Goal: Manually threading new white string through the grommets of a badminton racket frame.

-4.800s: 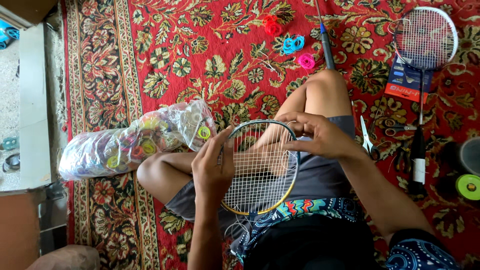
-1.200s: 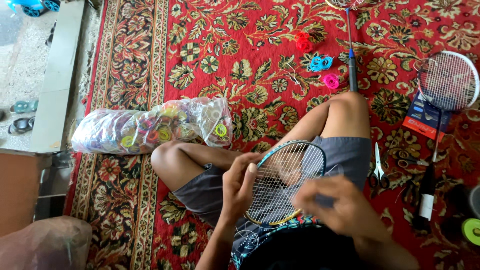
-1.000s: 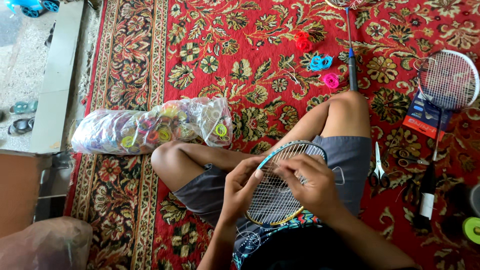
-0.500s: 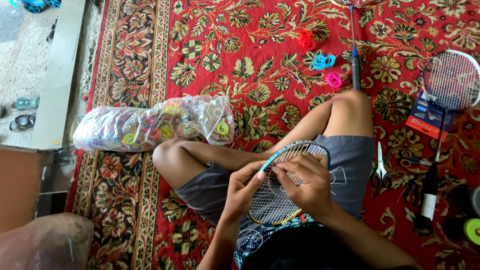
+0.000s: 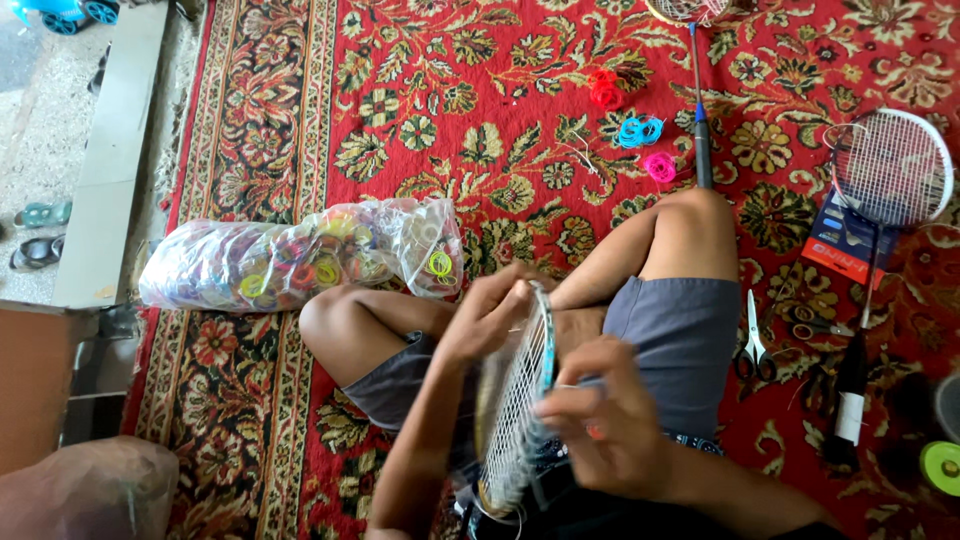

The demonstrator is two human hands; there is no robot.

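Note:
I sit cross-legged on a red patterned carpet (image 5: 480, 120) with a badminton racket head (image 5: 515, 400) over my lap, turned nearly edge-on, its blue frame toward the right. My left hand (image 5: 490, 310) grips the upper rim of the frame. My right hand (image 5: 600, 425) is blurred and rests against the strings and frame on the right side, fingers curled as if pinching string; what it pinches is too blurred to make out.
A clear plastic bag of coloured string coils (image 5: 300, 265) lies left of my knee. Red, blue and pink coils (image 5: 630, 130) sit ahead. Another racket (image 5: 885, 200), scissors (image 5: 752, 340), a dark-handled tool (image 5: 700, 140) and a green tape roll (image 5: 940, 465) lie at right. A step edge (image 5: 110, 150) borders the left.
The racket head has turned from lying flat to almost edge-on. My right hand has slid lower on the strings, and my left hand has shifted up along the rim.

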